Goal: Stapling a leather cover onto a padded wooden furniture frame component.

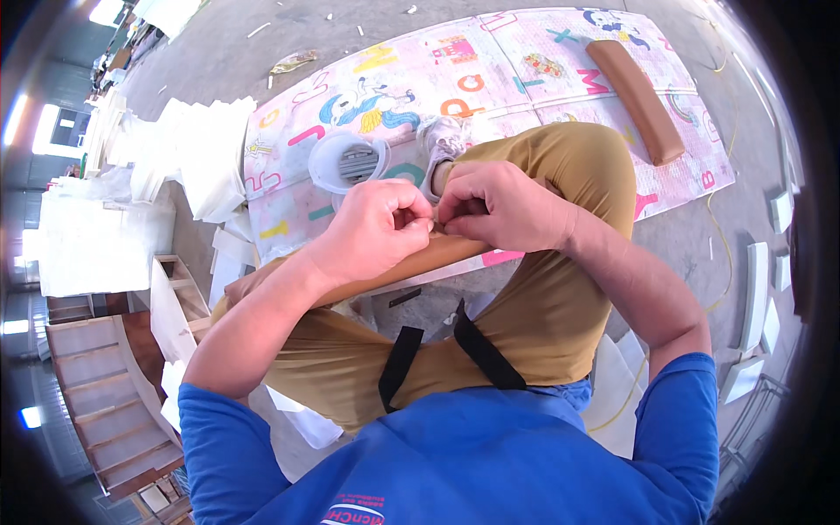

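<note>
A long brown upholstered piece (385, 278) lies across my lap, its left end resting by my left thigh. Above its far edge, my left hand (372, 229) is closed in a pinch, thumb against forefinger. Close beside it, my right hand (507, 206) pinches too, the fingertips of both hands almost meeting. Whatever is between the fingertips is too small to make out. Just beyond my left hand stands a white plastic bucket (318, 168) with grey strip-like pieces inside.
A patterned play mat (398, 66) covers the floor ahead, bearing a second brown upholstered piece (637, 101) at the far right. White sheets (206, 153) are piled at the left, near a wooden frame (114, 385). A yellow cable (723, 254) and white blocks (754, 293) lie at the right.
</note>
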`<state>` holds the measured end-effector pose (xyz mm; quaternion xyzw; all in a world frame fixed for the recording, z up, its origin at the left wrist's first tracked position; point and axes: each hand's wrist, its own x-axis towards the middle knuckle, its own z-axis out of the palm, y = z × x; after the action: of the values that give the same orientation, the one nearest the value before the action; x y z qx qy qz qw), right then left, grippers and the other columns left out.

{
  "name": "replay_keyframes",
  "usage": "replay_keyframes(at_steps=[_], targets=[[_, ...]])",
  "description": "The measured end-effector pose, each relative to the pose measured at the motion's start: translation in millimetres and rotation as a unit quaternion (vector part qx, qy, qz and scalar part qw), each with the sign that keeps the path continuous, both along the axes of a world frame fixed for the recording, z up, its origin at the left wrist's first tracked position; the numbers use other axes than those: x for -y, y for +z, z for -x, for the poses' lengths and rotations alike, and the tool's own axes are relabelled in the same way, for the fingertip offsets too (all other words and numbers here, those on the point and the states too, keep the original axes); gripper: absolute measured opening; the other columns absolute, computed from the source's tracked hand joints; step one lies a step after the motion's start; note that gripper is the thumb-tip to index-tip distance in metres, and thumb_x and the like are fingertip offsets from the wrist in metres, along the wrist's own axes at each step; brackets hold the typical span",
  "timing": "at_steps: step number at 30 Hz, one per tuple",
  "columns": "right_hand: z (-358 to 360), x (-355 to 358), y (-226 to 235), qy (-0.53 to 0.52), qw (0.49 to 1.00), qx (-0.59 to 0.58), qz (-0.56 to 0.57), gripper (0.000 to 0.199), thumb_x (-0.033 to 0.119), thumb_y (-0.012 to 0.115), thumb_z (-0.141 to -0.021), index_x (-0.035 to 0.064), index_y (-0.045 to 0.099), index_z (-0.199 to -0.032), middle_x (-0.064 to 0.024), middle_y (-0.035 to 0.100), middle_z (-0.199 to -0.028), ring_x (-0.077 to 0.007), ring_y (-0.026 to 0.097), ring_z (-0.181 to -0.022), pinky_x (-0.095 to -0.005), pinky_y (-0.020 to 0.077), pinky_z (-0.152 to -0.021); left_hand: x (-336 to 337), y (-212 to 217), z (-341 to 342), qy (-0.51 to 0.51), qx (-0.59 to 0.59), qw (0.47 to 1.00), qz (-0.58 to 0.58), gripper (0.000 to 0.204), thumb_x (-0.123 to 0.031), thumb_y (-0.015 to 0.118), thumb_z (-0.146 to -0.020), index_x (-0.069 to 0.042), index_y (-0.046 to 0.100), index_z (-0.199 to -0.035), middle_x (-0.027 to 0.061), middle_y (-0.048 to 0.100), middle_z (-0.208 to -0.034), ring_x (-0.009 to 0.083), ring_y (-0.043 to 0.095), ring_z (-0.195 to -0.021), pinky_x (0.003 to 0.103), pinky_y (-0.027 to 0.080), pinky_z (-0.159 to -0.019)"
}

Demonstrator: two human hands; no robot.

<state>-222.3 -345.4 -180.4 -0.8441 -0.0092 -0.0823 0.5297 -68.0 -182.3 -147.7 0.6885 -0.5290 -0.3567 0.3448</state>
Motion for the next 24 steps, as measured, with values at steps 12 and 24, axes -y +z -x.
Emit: replay_keyframes(at_steps=[12,24], targets=[[-5.3,-24.1,-3.2,-0.088,0.985,0.065,0.135,0.015,0.001,0.07,-0.071,0.0015,0.062,-0.083,-0.012,0.06,-0.079,-0.0301,0.063,-0.073,-0.0373,0.0501,-0.064,-3.5,11.6,4.1,-0.053,0.153,0.986,0.029,0.011,0.001,0.066,-0.076,0.001,0.063,-0.086,0.0112,0.057,-0.079,0.0179,0.059,-0.065,0.03,0.048,-0.059],[-5.2,-24.9,2.6,-0.075,0.985,0.058,0.147,0.014,0.001,0.067,-0.071,0.0015,0.057,-0.08,-0.014,0.059,-0.081,-0.0331,0.062,-0.071,-0.0407,0.0512,-0.062,-8.7,-0.7,13.7,0.012,0.145,0.984,0.108,0.007,0.002,0.066,-0.071,0.0,0.064,-0.078,0.0098,0.059,-0.072,0.0199,0.059,-0.059,0.031,0.047,-0.054]])
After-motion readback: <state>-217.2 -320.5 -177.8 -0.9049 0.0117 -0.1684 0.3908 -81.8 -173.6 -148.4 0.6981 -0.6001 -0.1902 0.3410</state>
